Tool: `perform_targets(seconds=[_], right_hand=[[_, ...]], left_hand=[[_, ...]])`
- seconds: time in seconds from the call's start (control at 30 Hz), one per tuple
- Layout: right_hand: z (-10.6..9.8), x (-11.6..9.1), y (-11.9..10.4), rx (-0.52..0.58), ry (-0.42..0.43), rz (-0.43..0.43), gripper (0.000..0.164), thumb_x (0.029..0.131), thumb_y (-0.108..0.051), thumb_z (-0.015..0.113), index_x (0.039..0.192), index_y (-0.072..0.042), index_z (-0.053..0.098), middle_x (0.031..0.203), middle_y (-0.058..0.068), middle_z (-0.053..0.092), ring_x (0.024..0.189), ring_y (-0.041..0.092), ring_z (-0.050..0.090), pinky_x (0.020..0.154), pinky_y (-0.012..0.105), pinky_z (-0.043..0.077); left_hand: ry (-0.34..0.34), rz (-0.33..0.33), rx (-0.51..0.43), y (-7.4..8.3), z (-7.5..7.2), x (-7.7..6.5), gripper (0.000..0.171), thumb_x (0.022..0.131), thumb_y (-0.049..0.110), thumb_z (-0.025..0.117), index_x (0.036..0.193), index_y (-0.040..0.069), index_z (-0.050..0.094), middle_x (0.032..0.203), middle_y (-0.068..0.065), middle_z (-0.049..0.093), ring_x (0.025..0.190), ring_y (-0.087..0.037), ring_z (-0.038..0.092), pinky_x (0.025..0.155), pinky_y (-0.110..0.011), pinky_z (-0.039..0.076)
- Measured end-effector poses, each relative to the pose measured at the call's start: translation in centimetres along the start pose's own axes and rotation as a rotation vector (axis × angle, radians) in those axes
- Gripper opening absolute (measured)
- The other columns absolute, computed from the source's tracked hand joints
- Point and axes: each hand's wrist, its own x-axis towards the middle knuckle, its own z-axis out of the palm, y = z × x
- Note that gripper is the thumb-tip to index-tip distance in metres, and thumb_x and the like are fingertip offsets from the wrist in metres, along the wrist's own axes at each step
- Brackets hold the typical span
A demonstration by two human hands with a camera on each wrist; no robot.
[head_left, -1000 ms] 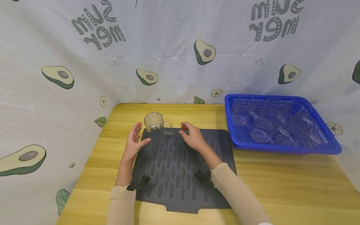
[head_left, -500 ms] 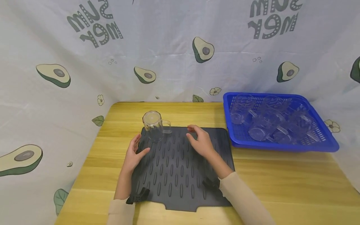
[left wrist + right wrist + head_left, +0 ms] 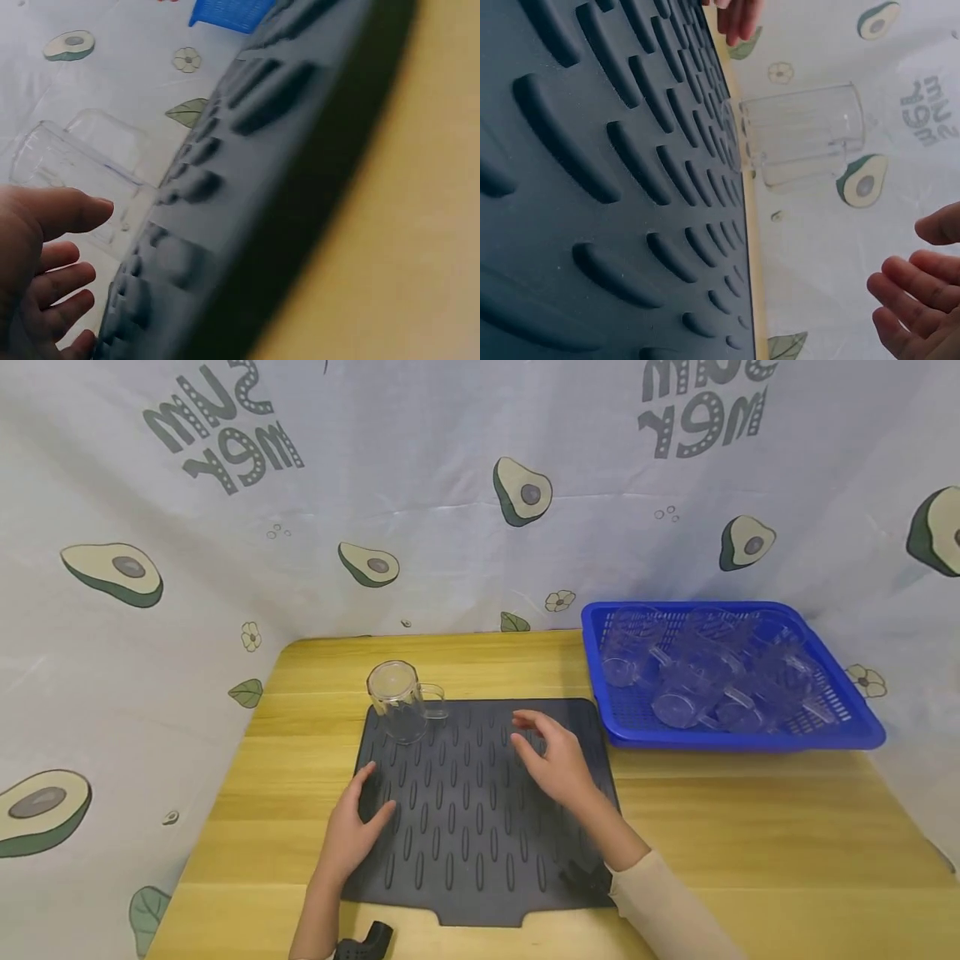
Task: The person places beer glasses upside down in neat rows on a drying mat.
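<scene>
A clear glass mug (image 3: 399, 703) stands upside down at the far left corner of a dark ribbed mat (image 3: 480, 810), its handle toward the right. My left hand (image 3: 352, 831) hovers over the mat's left edge, nearer to me than the mug, thumb spread and holding nothing. Over the right part of the mat is my right hand (image 3: 555, 760), fingers loosely bent and apart from the mug. The left wrist view shows the mug (image 3: 82, 172) beyond the left thumb. In the right wrist view the mug (image 3: 802, 135) rests on the mat, away from the right fingers (image 3: 911, 292).
A blue plastic basket (image 3: 611, 727) at the back right holds several clear glass mugs (image 3: 678, 706). The wooden table (image 3: 742, 843) extends around the mat. A white curtain (image 3: 450, 460) with avocado prints hangs behind it.
Both hands have drawn away from the mug: the left back toward me, the right to the right and nearer me. The mug stays on the mat; the head view has shifted slightly.
</scene>
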Motion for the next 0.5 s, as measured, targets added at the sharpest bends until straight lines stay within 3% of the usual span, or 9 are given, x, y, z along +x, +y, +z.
perform_targets(seconds=[0.2, 0.37, 0.5], right_hand=[[-0.7, -1.2, 0.1, -0.003, 0.038, -0.010, 0.032, 0.094, -0.009, 0.065, 0.124, 0.002, 0.060, 0.115, 0.013, 0.067, 0.108, 0.030, 0.062, 0.092, 0.049, 0.050], [-1.6, -2.0, 0.3, -0.001, 0.098, -0.010, 0.031, 0.092, -0.006, 0.066, 0.121, 0.002, 0.062, 0.110, 0.014, 0.068, 0.104, 0.029, 0.063, 0.089, 0.048, 0.050], [-2.4, -2.2, 0.7, -0.026, 0.154, -0.056, 0.031, 0.089, -0.002, 0.068, 0.119, 0.004, 0.062, 0.108, 0.016, 0.069, 0.102, 0.029, 0.063, 0.087, 0.038, 0.049]], left_hand=[[0.006, 0.077, 0.185, -0.2, 0.6, -2.0, 0.066, 0.089, 0.020, 0.072, 0.144, -0.002, 0.042, 0.149, -0.023, 0.039, 0.139, -0.044, 0.030, 0.109, -0.060, 0.027], [-0.026, 0.113, 0.200, -0.1, 0.6, -2.6, 0.064, 0.089, 0.027, 0.072, 0.141, -0.001, 0.047, 0.148, -0.021, 0.041, 0.139, -0.044, 0.030, 0.108, -0.063, 0.025], [-0.041, 0.112, 0.207, 0.0, 0.6, -2.8, 0.065, 0.088, 0.030, 0.073, 0.139, 0.000, 0.049, 0.147, -0.021, 0.043, 0.138, -0.044, 0.031, 0.109, -0.063, 0.024]])
